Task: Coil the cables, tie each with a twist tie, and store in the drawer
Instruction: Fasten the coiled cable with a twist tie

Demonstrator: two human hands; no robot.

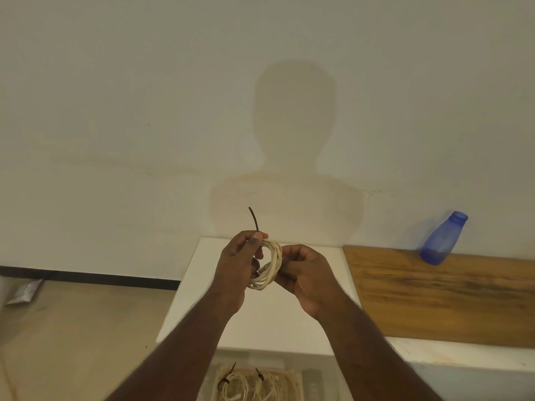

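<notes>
A coiled white cable [270, 267] is held up over the white cabinet top [260, 319], between both hands. My left hand [237, 264] pinches the coil's top together with a dark twist tie [254, 218] that sticks up above my fingers. My right hand [304, 273] grips the coil's right side. Below, in the open drawer [311, 380], lie two coiled white cables [231, 384] [267, 386], each bound with a dark tie.
A blue plastic bottle [441, 238] stands on a wooden board [443, 293] at the right, against the wall. A silver packet [24, 292] lies on the floor at the far left.
</notes>
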